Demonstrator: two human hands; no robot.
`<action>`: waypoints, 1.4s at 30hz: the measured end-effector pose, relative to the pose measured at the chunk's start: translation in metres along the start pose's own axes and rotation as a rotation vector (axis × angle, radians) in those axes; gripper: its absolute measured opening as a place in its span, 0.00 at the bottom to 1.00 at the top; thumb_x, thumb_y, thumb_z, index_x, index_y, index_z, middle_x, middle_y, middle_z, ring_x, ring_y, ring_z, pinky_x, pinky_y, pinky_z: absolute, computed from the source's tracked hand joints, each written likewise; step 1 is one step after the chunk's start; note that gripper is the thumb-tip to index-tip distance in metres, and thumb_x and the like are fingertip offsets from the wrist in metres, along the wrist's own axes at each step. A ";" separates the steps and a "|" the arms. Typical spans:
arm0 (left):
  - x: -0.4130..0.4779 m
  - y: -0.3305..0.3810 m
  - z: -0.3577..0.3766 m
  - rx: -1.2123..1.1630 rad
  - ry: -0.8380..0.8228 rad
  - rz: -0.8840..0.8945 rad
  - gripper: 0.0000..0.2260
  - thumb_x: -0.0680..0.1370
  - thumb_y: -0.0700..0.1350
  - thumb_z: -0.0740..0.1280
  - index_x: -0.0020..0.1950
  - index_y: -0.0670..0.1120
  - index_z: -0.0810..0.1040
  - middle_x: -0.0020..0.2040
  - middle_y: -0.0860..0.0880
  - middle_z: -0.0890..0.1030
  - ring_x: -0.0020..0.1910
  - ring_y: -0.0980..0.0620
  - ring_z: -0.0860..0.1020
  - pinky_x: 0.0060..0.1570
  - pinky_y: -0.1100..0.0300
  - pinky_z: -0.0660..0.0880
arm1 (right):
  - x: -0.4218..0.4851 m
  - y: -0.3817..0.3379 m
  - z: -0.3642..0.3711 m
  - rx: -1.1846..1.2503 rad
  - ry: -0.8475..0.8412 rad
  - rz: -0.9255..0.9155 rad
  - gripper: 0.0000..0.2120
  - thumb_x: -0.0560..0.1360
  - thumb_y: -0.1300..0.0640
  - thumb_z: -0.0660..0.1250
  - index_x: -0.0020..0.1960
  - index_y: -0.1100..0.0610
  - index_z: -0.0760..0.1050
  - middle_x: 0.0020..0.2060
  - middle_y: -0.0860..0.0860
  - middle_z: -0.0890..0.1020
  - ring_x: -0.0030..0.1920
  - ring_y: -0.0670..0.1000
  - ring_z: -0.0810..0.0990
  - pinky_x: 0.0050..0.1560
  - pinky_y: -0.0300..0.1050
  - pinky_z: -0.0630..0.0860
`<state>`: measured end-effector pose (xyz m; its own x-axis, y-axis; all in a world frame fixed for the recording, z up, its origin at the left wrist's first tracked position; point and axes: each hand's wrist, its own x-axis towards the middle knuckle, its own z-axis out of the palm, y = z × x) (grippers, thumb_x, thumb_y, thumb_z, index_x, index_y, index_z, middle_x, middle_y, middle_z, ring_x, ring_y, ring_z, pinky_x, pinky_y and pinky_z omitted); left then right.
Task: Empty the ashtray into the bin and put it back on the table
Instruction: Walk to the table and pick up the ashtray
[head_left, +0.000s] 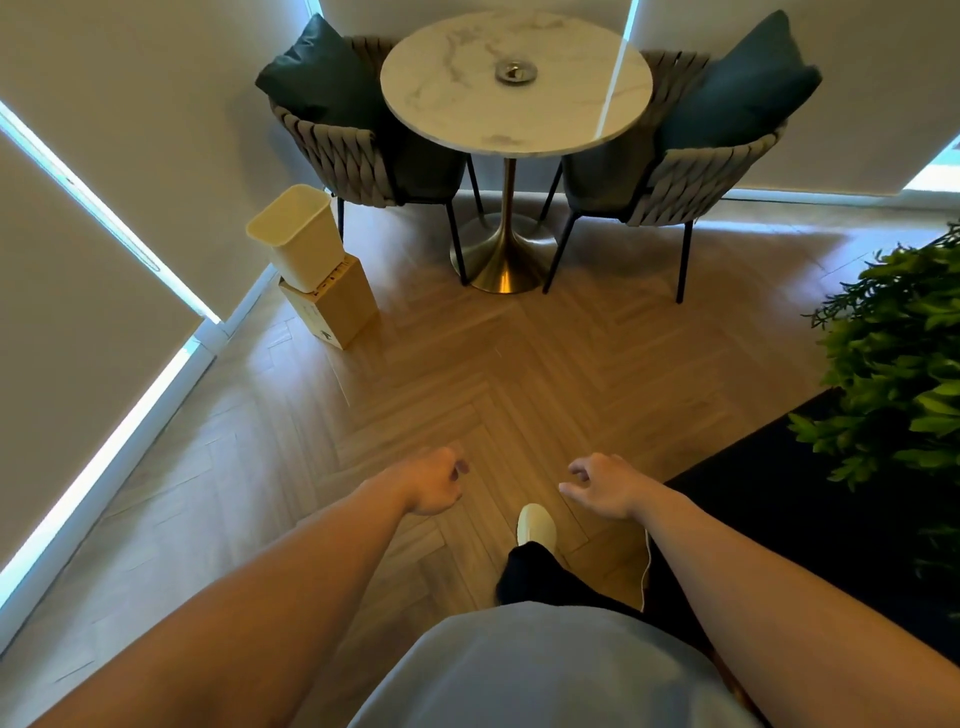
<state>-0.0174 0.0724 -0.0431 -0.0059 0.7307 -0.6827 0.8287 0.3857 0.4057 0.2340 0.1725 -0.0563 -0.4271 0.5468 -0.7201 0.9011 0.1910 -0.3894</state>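
Standing well back from the round marble bench (514, 104), with both arms stretched forward and low over the herringbone floor (441, 374). Left hand (434, 480) loosely curled, fingers half closed on nothing; right hand (602, 483) likewise slack and partly open, nothing held. Metal ashtray (515, 71) sitting near the middle of the bench top, far from either hand, contents too small to make out. Cream bin (298, 236) perched on a cardboard box (332, 306) on the floor, left of the bench and just beside the left chair (358, 140); second chair (691, 156) on the right, each with a dark cushion. Leafy plant (898, 353) at the right edge, one pale shoe (536, 525) stepped ahead. Judging by this, nothing of the task done yet: only the approach in hand. Risks from here, as a guess: tipping the shallow ashtray while lifting it off the smooth top, scattering ash over the marble or the floor on the way across; knocking the light bin off its raised, narrow perch when leaning in past the chair; missing the bin's mouth if poured from too high. Also worth minding: the single slim pedestal (506, 228) under the bench, likely to rock if leaned on, and the chair legs close to the walking line.
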 end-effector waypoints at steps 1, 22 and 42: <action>0.006 0.001 -0.002 -0.003 -0.016 -0.007 0.19 0.79 0.44 0.63 0.71 0.48 0.70 0.64 0.48 0.76 0.61 0.48 0.76 0.58 0.57 0.72 | 0.006 0.003 -0.003 0.008 -0.007 0.004 0.30 0.80 0.43 0.61 0.76 0.59 0.63 0.73 0.56 0.69 0.73 0.57 0.68 0.70 0.52 0.68; 0.137 0.084 -0.100 -0.091 -0.032 -0.045 0.20 0.81 0.43 0.63 0.73 0.45 0.69 0.68 0.46 0.74 0.63 0.47 0.75 0.63 0.53 0.72 | 0.112 0.043 -0.150 0.056 -0.038 0.008 0.30 0.79 0.42 0.62 0.75 0.57 0.64 0.72 0.56 0.71 0.71 0.55 0.70 0.68 0.50 0.69; 0.273 0.072 -0.253 -0.027 -0.012 0.038 0.18 0.80 0.43 0.63 0.71 0.46 0.71 0.66 0.45 0.75 0.62 0.47 0.75 0.63 0.49 0.73 | 0.237 -0.001 -0.281 0.089 0.005 0.062 0.31 0.78 0.41 0.63 0.75 0.56 0.64 0.72 0.55 0.71 0.70 0.55 0.71 0.68 0.50 0.70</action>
<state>-0.1008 0.4422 -0.0468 0.0318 0.7384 -0.6736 0.8126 0.3733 0.4476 0.1536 0.5307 -0.0654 -0.3698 0.5597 -0.7416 0.9154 0.0832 -0.3938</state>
